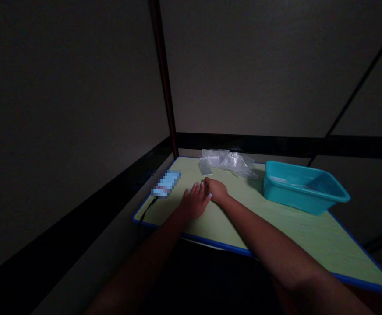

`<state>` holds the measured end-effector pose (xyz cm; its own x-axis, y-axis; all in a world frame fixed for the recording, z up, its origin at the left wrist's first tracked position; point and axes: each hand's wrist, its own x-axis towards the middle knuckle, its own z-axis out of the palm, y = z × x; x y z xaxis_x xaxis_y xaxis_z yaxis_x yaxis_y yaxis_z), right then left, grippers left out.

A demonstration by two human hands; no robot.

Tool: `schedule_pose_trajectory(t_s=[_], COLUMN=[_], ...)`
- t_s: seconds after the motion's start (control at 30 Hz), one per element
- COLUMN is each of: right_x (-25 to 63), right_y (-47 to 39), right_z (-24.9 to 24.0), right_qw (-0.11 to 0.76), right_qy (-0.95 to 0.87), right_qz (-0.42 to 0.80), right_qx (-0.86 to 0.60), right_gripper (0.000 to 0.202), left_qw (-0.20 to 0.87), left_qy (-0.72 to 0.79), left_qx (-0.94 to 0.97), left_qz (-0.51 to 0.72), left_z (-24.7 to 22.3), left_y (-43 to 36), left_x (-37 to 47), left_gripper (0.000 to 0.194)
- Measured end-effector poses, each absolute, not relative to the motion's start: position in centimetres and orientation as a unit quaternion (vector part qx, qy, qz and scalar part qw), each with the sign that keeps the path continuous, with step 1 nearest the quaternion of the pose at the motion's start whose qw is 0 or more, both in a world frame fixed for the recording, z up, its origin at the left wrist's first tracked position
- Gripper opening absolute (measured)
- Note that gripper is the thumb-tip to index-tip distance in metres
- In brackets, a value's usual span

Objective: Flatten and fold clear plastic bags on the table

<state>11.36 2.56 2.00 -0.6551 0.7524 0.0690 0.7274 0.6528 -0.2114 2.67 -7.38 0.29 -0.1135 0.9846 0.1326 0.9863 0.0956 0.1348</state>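
Note:
My left hand lies palm down on the light green table, its fingers stretched out and slightly apart. Right beside it, my right hand rests on its edge with the fingers curled in. The two hands meet at the fingertips, or nearly so. Whatever the right hand's fingers may hold is hidden from me. Beyond the hands, clear plastic bags lie in a crumpled heap at the table's far edge.
A teal plastic basin stands on the right side of the table. To the left is a blurred-out phone-like device, with a dark cable running over the blue table edge. Walls close in at the left and back.

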Motion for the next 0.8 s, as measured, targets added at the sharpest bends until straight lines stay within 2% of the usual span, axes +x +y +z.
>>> schedule_pose_trajectory(t_s=[0.2,0.33,0.5,0.63,0.8], right_x=[11.3,11.2,11.2,11.2,11.0], right_y=[2.5,2.6,2.5,2.2,2.1], right_z=[1.6,1.4,1.5,1.6,1.4], right_qw=[0.078,0.080,0.073,0.073,0.067], right_qy=[-0.906,-0.904,-0.903,-0.907,-0.908], right_qz=[0.072,0.082,0.100,0.078,0.067], right_qx=[-0.410,-0.411,-0.411,-0.408,-0.409], right_gripper=[0.026,0.024,0.023,0.025,0.026], left_qw=[0.037,0.078,0.055,0.042,0.123], left_qy=[-0.779,-0.832,-0.780,-0.806,-0.784], left_qx=[-0.623,-0.544,-0.614,-0.580,-0.588], left_qz=[-0.054,-0.074,-0.113,-0.110,-0.159], left_z=[-0.2,0.2,0.8,0.7,0.6], left_y=[-8.2,-8.2,-7.2,-7.0,-7.8], left_x=[0.3,1.3,3.5,2.5,1.4], left_gripper=[0.063,0.068,0.059,0.050,0.048])
